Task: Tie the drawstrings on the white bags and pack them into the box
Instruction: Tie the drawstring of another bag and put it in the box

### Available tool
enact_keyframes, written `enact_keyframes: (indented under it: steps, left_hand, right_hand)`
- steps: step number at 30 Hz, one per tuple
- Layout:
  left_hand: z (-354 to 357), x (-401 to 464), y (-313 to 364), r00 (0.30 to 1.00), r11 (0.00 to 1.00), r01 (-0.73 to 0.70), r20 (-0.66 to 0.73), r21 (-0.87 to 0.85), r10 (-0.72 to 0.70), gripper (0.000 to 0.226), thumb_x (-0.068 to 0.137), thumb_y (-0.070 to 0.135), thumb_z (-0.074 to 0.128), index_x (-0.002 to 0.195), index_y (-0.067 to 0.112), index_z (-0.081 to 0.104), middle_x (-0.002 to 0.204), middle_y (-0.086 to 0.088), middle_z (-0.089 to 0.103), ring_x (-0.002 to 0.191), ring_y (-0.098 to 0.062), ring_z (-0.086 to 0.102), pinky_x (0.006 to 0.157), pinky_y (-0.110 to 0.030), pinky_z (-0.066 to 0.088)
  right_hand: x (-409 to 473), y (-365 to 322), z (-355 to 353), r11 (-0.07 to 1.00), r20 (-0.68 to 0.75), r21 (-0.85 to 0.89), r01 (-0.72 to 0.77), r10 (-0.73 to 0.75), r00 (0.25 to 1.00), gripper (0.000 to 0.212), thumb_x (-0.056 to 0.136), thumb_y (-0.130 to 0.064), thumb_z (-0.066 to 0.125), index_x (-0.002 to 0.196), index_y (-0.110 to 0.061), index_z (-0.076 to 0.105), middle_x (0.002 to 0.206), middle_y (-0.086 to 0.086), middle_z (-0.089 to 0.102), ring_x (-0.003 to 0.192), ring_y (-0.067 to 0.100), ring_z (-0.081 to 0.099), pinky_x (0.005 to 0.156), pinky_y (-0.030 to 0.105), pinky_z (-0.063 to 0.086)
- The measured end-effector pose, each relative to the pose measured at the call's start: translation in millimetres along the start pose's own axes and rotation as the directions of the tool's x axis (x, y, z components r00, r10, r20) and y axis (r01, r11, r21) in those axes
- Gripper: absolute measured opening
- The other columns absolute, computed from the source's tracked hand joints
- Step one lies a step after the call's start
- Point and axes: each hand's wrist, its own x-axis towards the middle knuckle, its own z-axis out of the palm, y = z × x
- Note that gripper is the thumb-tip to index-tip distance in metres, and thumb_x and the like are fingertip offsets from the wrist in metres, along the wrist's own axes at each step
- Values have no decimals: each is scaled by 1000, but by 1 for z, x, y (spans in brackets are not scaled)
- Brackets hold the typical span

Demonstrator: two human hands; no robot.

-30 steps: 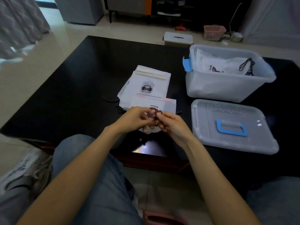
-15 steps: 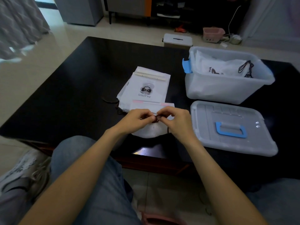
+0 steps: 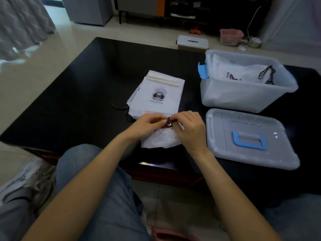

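Head view is showing the left hand (image 3: 147, 124) and right hand (image 3: 188, 126) meeting over the near edge of the black desk (image 3: 83, 94), each grip pinching the dark drawstring (image 3: 169, 121) of a gathered white bag (image 3: 161, 139) lying just below them. Beyond the grips, a stack of flat white bags (image 3: 159, 96) is lying. Right of them, the lid (image 3: 250, 136) is resting before the open box (image 3: 243, 100), which is holding 1 tied bag (image 3: 243, 73).

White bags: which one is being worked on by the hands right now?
The white bag at the table's near edge: the left hand and right hand pinch its dark drawstring. The stack of bags lies untouched; another bag sits in the box.
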Motion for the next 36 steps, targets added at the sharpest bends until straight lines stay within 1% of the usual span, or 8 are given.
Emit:
enact_keyframes:
  steps: [6, 13, 17, 22, 26, 30, 33, 36]
  left_hand:
    - [-2, 2, -4, 998, 998, 25, -56, 64, -22, 13, 95, 13, 53, 92, 8, 65, 82, 3, 64, 73, -3, 57, 68, -16, 43]
    - [-8, -8, -6, 991, 983, 8, -131, 185, 16, 13, 97, 14, 50, 88, 12, 59, 80, 6, 58, 70, 8, 51, 73, -8, 38]
    - [-11, -13, -7, 988, 957, 38, -154, 288, 7, 14, 96, 15, 51, 84, 17, 58, 76, 11, 58, 68, 6, 52, 71, -13, 38]
    - [-1, -20, -18, 964, 744, 146, -262, 652, 41, 17, 96, 24, 49, 93, 15, 62, 87, 4, 63, 83, -20, 58, 74, -33, 38]
    - [1, -24, -23, 955, 734, 188, -297, 653, 19, 16, 95, 25, 50, 94, 15, 63, 95, -1, 67, 90, -25, 61, 73, -32, 38]
    - [0, -24, -21, 967, 750, 194, -252, 632, -38, 17, 93, 29, 55, 95, 17, 67, 93, 2, 68, 89, -18, 61, 71, -30, 41]
    - [1, -27, -16, 992, 815, 111, -112, 569, -57, 16, 92, 31, 58, 93, 20, 70, 88, 9, 68, 85, -9, 63, 81, -34, 50]
    - [0, -27, -8, 987, 864, 36, -153, 502, 48, 23, 94, 32, 53, 103, 20, 71, 97, 11, 70, 88, -5, 63, 85, -31, 51]
  right_hand:
    - [-8, 2, -7, 938, 87, 259, -230, 215, 973, 7, 79, -12, 71, 85, -13, 75, 85, -7, 73, 82, 6, 64, 76, 28, 48]
    - [-21, 3, -21, 485, 263, 618, -619, 614, 744, 15, 81, -5, 71, 83, -20, 71, 97, -3, 72, 96, 14, 67, 85, 25, 51]
    - [-28, 11, -30, 438, 310, 551, -711, 683, 661, 7, 84, -11, 68, 79, -17, 68, 104, -3, 69, 101, 12, 64, 86, 20, 50]
    - [-34, 7, -44, 440, 320, 453, -776, 732, 602, 10, 86, -17, 67, 77, -21, 65, 82, -8, 67, 80, 4, 61, 68, 6, 45]
    - [-43, 6, -50, 349, 314, 477, -807, 790, 527, 13, 86, -18, 66, 74, -19, 64, 77, -6, 65, 73, -1, 60, 64, 8, 46]
    - [-52, 8, -53, 213, 336, 493, -844, 848, 410, 10, 86, -21, 66, 80, -13, 66, 82, 1, 67, 83, 11, 61, 72, 19, 45]
    - [-57, 17, -60, 253, 343, 384, -888, 854, 391, 15, 90, -28, 61, 87, -14, 64, 87, 1, 65, 86, 13, 59, 73, 22, 46]
    - [-59, 26, -69, 275, 392, 245, -930, 849, 354, 26, 94, -38, 51, 109, -17, 58, 107, 3, 63, 99, 15, 59, 85, 30, 49]
